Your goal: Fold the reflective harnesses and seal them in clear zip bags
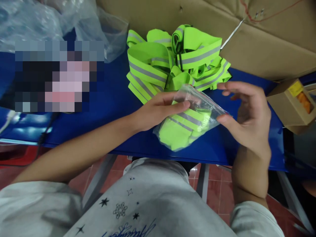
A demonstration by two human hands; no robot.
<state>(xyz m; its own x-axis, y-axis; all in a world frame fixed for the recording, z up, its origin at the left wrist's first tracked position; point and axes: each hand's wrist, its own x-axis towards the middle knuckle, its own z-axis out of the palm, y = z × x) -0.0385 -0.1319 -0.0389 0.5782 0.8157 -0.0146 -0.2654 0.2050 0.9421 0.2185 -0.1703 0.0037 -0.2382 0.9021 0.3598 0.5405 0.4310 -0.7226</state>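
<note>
My left hand (pixel 163 108) grips a clear zip-lock bag (pixel 212 104), its thumb on the front of the plastic. Inside the bag lies a folded neon-green strap (pixel 177 131) with grey reflective stripes. My right hand (pixel 249 112) is at the bag's right end, fingers apart and curved, with the thumb beside the zip edge; whether the thumb touches the plastic I cannot tell. Just behind the bag, a pile of neon-green reflective straps (pixel 153 65) rests on the blue table (pixel 111 108).
Crumpled clear plastic bags (pixel 32 23) occupy the back left, near a blurred-out patch (pixel 66 79). A large cardboard box (pixel 153 14) stands along the back. At the right is a small cardboard box (pixel 293 105) with a yellow label. A dark cable (pixel 45 131) crosses the table's left front edge.
</note>
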